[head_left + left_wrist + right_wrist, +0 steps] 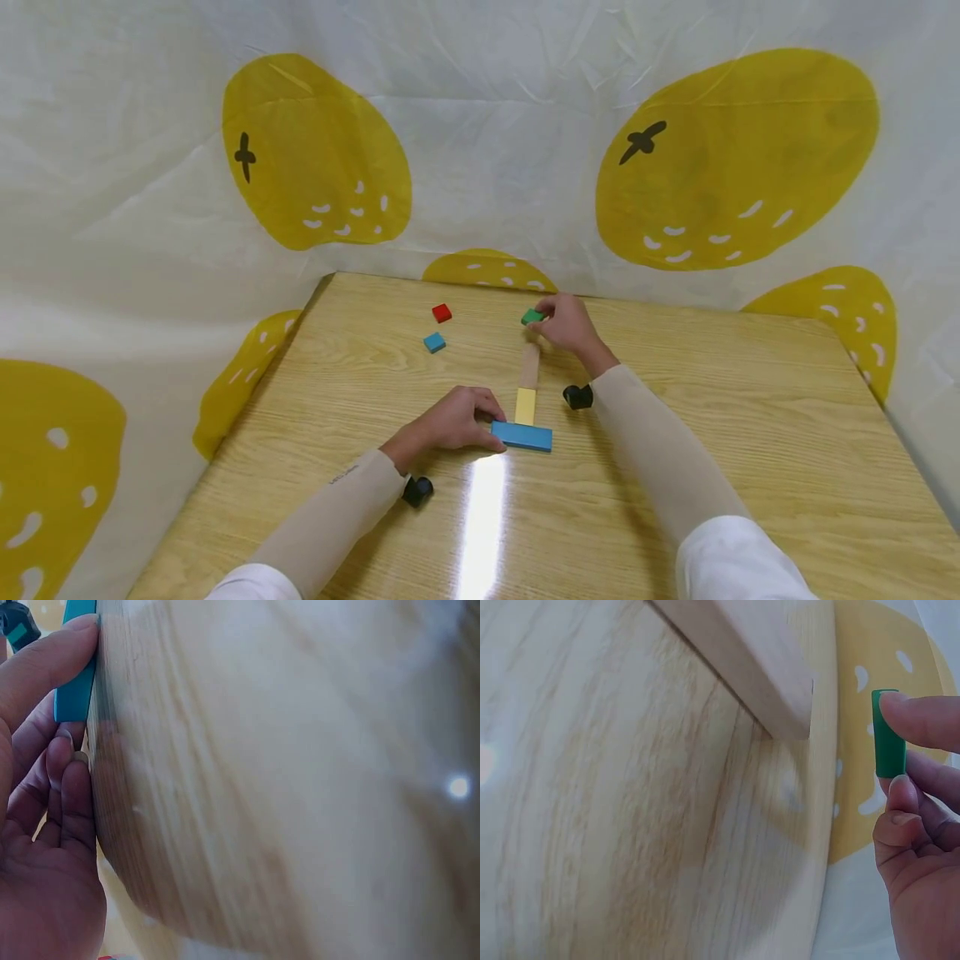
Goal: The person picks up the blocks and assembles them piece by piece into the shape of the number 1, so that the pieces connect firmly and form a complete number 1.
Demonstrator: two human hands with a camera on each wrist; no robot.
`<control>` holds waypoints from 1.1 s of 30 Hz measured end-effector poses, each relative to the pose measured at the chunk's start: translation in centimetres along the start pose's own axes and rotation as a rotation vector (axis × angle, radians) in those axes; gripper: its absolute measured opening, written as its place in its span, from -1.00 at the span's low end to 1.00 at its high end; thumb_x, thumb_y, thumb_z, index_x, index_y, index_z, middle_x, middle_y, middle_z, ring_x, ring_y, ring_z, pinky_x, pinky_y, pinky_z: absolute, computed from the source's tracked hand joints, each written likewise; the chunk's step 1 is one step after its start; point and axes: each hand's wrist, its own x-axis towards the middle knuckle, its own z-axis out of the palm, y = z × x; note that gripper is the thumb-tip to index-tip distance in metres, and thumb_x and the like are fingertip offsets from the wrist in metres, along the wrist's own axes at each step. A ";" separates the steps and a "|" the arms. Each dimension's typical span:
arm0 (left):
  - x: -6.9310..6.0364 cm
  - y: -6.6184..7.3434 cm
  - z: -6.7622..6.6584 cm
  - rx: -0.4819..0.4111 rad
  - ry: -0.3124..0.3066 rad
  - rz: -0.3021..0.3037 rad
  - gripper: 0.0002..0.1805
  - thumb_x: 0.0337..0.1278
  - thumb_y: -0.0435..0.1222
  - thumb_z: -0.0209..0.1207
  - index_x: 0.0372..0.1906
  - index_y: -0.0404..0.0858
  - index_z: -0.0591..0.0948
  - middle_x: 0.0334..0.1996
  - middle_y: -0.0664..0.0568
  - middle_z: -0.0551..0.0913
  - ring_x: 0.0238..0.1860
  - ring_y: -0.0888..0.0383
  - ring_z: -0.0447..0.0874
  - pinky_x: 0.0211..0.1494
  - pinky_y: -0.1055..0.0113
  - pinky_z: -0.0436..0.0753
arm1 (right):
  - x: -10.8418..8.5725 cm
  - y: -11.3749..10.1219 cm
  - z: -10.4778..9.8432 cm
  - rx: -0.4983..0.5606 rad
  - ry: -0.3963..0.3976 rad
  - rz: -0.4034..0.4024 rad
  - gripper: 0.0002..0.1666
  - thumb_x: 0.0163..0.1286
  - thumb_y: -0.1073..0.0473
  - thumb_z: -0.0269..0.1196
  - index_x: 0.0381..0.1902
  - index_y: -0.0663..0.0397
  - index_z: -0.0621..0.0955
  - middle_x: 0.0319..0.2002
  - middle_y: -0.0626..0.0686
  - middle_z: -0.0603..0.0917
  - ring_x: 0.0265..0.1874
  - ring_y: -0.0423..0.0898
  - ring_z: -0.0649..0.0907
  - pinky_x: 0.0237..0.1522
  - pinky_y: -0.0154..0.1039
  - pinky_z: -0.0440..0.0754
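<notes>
Left hand pinches long blue block; right hand pinches green block near table's far edge.

The wooden table bears a blue bar gripped by the left hand, a yellow block and pale block beyond that grip, and a red block and light-blue block left of the right hand.

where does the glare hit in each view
Head view: a long white streak on the table, on the near side of the long blue block; left wrist view: a small bright spot near the right edge; right wrist view: a pale spot at the left edge.
</notes>
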 end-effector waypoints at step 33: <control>0.0 -0.2 0.0 -0.002 0.009 0.025 -0.69 0.06 -0.10 0.56 -0.09 -0.08 0.83 -0.12 0.21 0.72 -0.10 0.33 0.61 0.08 0.45 0.60 | -1.1 1.7 0.8 0.012 0.023 0.047 -0.57 0.37 0.14 0.44 0.04 0.37 0.71 -0.05 0.32 0.72 -0.17 0.12 0.65 -0.14 -0.11 0.63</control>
